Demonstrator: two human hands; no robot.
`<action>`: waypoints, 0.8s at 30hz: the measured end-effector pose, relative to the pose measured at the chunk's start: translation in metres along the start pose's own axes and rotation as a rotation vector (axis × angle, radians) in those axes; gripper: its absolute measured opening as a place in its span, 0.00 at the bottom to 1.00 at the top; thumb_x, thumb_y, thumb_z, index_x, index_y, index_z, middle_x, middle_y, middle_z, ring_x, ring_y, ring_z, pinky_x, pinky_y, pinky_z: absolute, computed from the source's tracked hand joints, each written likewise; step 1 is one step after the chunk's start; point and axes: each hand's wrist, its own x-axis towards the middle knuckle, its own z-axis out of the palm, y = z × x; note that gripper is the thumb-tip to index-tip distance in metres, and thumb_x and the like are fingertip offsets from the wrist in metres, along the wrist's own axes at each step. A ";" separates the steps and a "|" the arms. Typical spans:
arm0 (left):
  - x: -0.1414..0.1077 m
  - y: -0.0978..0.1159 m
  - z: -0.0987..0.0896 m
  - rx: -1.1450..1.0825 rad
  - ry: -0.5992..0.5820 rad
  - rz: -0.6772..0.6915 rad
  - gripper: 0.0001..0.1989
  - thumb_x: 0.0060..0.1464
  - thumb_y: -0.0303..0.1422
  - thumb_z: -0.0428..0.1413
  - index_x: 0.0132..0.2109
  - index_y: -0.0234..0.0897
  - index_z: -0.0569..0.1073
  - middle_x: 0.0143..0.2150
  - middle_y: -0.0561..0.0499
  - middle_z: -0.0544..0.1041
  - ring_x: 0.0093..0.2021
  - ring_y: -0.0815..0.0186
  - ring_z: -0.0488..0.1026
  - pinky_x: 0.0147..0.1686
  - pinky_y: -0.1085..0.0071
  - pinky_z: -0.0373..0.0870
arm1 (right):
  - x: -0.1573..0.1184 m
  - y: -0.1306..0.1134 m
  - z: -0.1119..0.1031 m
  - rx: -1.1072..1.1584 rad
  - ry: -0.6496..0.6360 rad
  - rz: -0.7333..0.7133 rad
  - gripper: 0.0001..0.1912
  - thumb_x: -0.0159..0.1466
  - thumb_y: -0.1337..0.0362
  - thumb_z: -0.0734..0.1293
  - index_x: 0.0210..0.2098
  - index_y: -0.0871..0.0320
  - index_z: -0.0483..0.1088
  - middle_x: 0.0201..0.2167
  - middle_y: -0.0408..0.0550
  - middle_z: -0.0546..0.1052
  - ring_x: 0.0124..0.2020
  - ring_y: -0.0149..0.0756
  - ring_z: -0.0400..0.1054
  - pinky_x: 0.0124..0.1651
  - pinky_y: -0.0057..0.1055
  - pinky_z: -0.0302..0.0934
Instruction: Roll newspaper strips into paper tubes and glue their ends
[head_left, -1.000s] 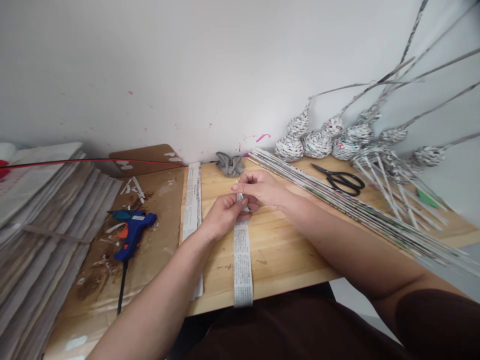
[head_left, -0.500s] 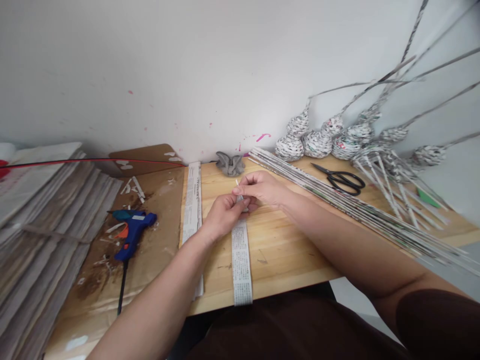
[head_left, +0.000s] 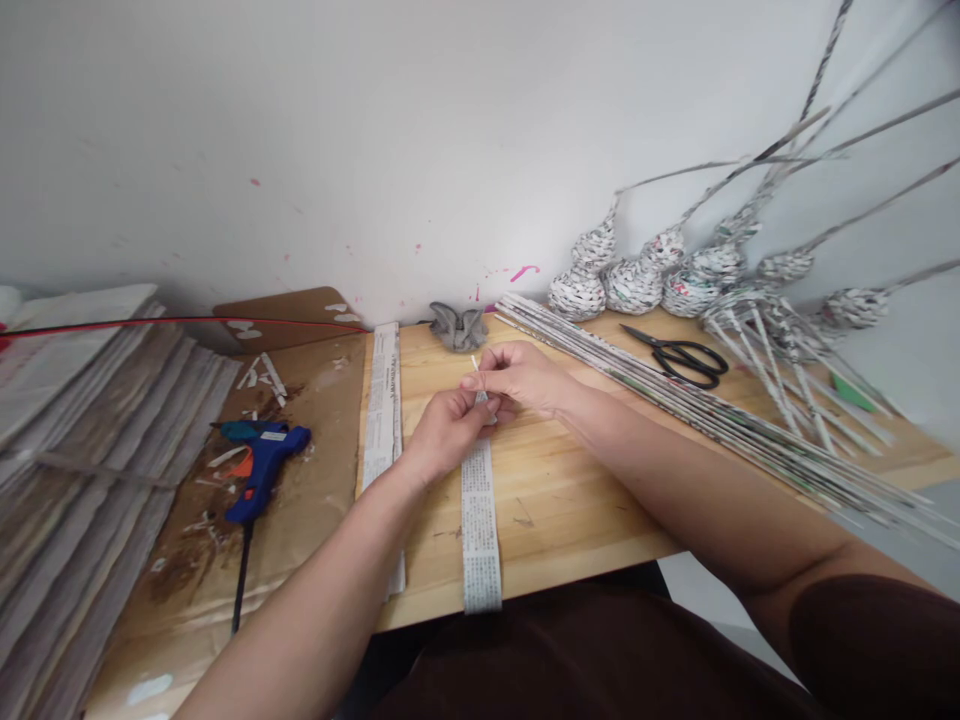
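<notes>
A long newspaper strip [head_left: 481, 530] runs from my fingers down toward me and hangs over the table's front edge. Its far end narrows between both hands, and a thin white tip pokes out above the fingertips. My left hand [head_left: 448, 425] is closed on the strip from the left, thumb pressed to it. From the right, my right hand [head_left: 521, 380] pinches the narrowed end just above, its fingertips touching the left hand. What lies between the fingers is partly hidden. Beside my left forearm lies a stack of flat newspaper strips [head_left: 382, 400].
Rolled paper sticks [head_left: 645, 380] lie diagonally right, beside black scissors [head_left: 679, 358]. Woven paper gourds [head_left: 577, 292] line the wall, long stems jutting out. A grey crumpled cloth [head_left: 457, 327] sits behind my hands. On the left are a blue glue gun [head_left: 268, 465] and stacked newspapers [head_left: 112, 460].
Both hands keep their pinch on the strip at nearly the same spot. The whole view has shifted very slightly; nothing has been let go.
</notes>
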 end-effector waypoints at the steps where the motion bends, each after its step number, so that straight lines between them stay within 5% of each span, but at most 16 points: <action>1: -0.001 0.000 0.000 -0.027 -0.001 -0.006 0.18 0.52 0.43 0.58 0.41 0.31 0.78 0.40 0.42 0.80 0.42 0.61 0.76 0.43 0.64 0.72 | 0.000 -0.001 -0.001 -0.015 0.007 -0.015 0.19 0.48 0.58 0.76 0.23 0.58 0.61 0.14 0.35 0.66 0.13 0.24 0.59 0.12 0.21 0.53; 7: 0.000 0.001 0.002 -0.167 0.022 -0.025 0.16 0.51 0.41 0.60 0.41 0.31 0.77 0.39 0.42 0.80 0.41 0.62 0.76 0.39 0.66 0.74 | -0.001 -0.007 -0.009 -0.124 -0.144 -0.088 0.13 0.52 0.59 0.74 0.29 0.62 0.72 0.24 0.43 0.74 0.23 0.25 0.66 0.23 0.21 0.60; 14: 0.000 0.001 0.004 -0.185 0.072 -0.018 0.15 0.47 0.38 0.63 0.40 0.32 0.76 0.34 0.47 0.79 0.35 0.66 0.76 0.37 0.69 0.74 | 0.001 -0.004 -0.007 -0.053 -0.074 -0.039 0.16 0.51 0.56 0.74 0.26 0.60 0.67 0.15 0.38 0.69 0.15 0.25 0.60 0.17 0.22 0.54; 19: -0.001 0.001 0.003 -0.167 0.092 -0.090 0.14 0.46 0.39 0.64 0.34 0.30 0.77 0.30 0.47 0.78 0.32 0.67 0.75 0.37 0.68 0.74 | 0.003 -0.003 -0.007 -0.110 0.012 -0.129 0.16 0.49 0.56 0.75 0.23 0.61 0.69 0.19 0.39 0.69 0.19 0.23 0.59 0.21 0.22 0.53; 24: -0.002 0.003 0.002 -0.168 0.087 -0.137 0.15 0.44 0.36 0.65 0.37 0.31 0.78 0.32 0.46 0.80 0.36 0.66 0.76 0.40 0.68 0.74 | 0.002 -0.004 -0.006 -0.103 -0.008 -0.115 0.18 0.50 0.53 0.74 0.24 0.61 0.68 0.17 0.39 0.68 0.19 0.24 0.58 0.22 0.24 0.52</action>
